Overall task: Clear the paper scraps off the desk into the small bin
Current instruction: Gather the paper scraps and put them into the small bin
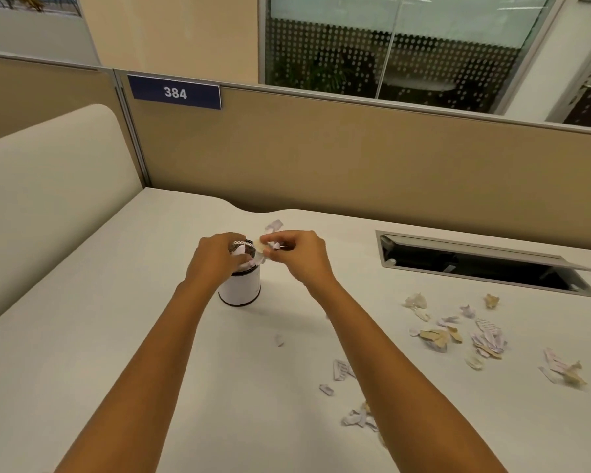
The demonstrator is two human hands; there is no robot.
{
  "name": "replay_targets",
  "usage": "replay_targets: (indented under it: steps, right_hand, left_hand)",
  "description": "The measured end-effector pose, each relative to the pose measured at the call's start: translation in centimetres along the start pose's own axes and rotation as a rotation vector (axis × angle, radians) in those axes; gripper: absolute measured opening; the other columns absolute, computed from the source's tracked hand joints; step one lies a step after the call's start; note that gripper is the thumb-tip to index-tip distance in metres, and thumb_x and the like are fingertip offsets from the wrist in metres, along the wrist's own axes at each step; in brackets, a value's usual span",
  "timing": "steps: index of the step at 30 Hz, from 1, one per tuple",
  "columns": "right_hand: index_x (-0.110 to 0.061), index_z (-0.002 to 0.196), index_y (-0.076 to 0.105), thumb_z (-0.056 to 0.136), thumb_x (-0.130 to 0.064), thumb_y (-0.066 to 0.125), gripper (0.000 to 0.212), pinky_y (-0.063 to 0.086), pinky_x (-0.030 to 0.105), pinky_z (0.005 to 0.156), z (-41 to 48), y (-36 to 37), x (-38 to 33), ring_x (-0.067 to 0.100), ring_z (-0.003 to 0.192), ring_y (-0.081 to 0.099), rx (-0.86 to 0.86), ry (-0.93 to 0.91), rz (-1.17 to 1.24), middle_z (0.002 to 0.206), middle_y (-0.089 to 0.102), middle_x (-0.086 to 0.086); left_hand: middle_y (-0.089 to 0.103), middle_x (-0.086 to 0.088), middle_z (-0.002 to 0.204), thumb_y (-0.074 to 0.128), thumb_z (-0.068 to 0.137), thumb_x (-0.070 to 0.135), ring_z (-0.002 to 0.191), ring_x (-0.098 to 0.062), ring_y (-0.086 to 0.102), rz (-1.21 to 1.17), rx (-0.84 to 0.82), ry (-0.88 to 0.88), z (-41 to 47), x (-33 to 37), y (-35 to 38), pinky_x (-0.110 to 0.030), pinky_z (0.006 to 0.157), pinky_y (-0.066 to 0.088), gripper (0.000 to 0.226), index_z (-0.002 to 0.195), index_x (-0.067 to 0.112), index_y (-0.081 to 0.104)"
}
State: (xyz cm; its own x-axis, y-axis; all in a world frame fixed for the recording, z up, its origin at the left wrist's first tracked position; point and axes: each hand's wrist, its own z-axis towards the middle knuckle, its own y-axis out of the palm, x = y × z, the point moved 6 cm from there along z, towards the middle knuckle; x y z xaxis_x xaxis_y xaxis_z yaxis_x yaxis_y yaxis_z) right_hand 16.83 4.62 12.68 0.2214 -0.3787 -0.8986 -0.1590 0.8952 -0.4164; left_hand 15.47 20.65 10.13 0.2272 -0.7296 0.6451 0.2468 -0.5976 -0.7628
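Feeding the small bin at centre frame: our right hand pinches a wad of scraps just right of its rim. Our left hand curls over the mouth, grip unclear. Loose scraps lie lower right on the surface, nearer the right hand.

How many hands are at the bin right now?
2. The left hand sits over the small bin, fingers curled on paper scraps; the right hand is just right of the rim, pinching more.
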Motion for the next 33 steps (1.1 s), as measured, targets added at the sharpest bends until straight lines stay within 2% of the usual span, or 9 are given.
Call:
replay_targets:
  steps: [4,8,12,16,20,24,28,30,33]
  right_hand:
    - [-0.010,0.105,0.073,0.084,-0.005,0.064,0.023,0.051,0.023,0.080,1.5,3.5,-1.8,0.025,0.090,0.066,-0.064,-0.159,-0.356,0.103,0.072,0.013]
    - [-0.008,0.110,0.068,0.087,-0.015,0.061,0.024,0.047,0.031,0.073,2.3,7.1,-1.2,0.030,0.086,0.062,-0.296,-0.124,-0.646,0.106,0.067,0.018]
    - [-0.020,0.135,0.048,0.090,-0.020,0.058,0.045,0.052,0.036,0.084,2.5,8.7,-0.6,0.032,0.097,0.062,-0.444,-0.133,-0.845,0.112,0.063,0.016]
    - [-0.025,0.122,0.061,0.084,-0.025,0.067,0.039,0.047,0.029,0.077,3.8,8.1,-1.6,0.027,0.092,0.060,-0.438,-0.091,-0.784,0.115,0.062,0.008]
    - [-0.018,0.113,0.066,0.085,-0.008,0.062,0.030,0.045,0.026,0.076,3.6,6.4,-2.3,0.029,0.098,0.061,-0.184,-0.144,-0.593,0.115,0.063,0.010]
    - [-0.013,0.124,0.057,0.095,-0.015,0.047,0.030,0.051,0.038,0.089,2.1,7.7,-1.5,0.031,0.105,0.060,-0.339,-0.190,-0.627,0.123,0.061,0.012]
    - [-0.010,0.143,0.034,0.102,-0.025,0.021,0.045,0.027,0.039,0.114,0.9,9.3,0.0,0.027,0.136,0.036,-0.546,-0.207,-0.843,0.151,0.035,0.007]
    - [-0.013,0.147,0.026,0.101,-0.028,0.012,0.050,0.013,0.038,0.119,0.8,9.8,0.8,0.024,0.143,0.023,-0.599,-0.170,-0.872,0.153,0.032,0.006]
    - [-0.016,0.149,0.022,0.100,-0.035,0.007,0.054,0.007,0.035,0.121,1.0,10.4,1.5,0.023,0.145,0.020,-0.629,-0.112,-0.900,0.153,0.031,0.011]
  left_hand:
    - [0.057,-0.011,0.131,0.075,0.075,0.027,0.114,-0.030,0.056,-0.048,-0.068,0.028,-1.6,-0.4,-0.5,-0.038,0.096,0.045,0.072,0.138,0.018,0.041]
    - [0.063,-0.001,0.110,0.081,0.068,0.016,0.094,-0.022,0.054,-0.173,-0.066,0.086,-2.2,-0.4,-0.4,-0.024,0.080,0.045,0.063,0.122,0.022,0.050]
    - [0.048,-0.007,0.139,0.082,0.067,0.016,0.126,-0.028,0.047,-0.188,-0.068,0.056,-1.8,-1.3,0.1,-0.037,0.104,0.038,0.092,0.143,0.016,0.030]
    - [0.046,-0.006,0.141,0.084,0.065,0.021,0.126,-0.028,0.047,-0.177,-0.042,0.077,-1.4,-1.9,0.3,-0.039,0.104,0.039,0.096,0.144,0.017,0.029]
    - [0.053,-0.007,0.132,0.084,0.063,0.024,0.117,-0.028,0.054,-0.146,-0.019,0.112,-1.3,-2.0,0.4,-0.043,0.100,0.046,0.083,0.134,0.015,0.043]
    - [0.050,-0.007,0.134,0.084,0.064,0.019,0.119,-0.026,0.051,-0.175,-0.003,0.134,-1.4,-2.3,0.7,-0.040,0.101,0.046,0.079,0.132,0.012,0.045]
    - [0.033,-0.010,0.148,0.075,0.072,0.005,0.133,-0.027,0.038,-0.216,-0.047,0.096,-1.1,-3.2,1.4,-0.033,0.105,0.036,0.086,0.144,0.010,0.028]
    - [0.032,-0.011,0.148,0.068,0.078,0.001,0.133,-0.026,0.038,-0.226,-0.033,0.096,-1.0,-3.5,1.5,-0.028,0.103,0.034,0.081,0.146,0.011,0.025]
    - [0.034,-0.011,0.147,0.060,0.085,0.004,0.133,-0.026,0.039,-0.242,0.004,0.099,-0.9,-3.9,1.4,-0.026,0.102,0.034,0.071,0.146,0.012,0.025]
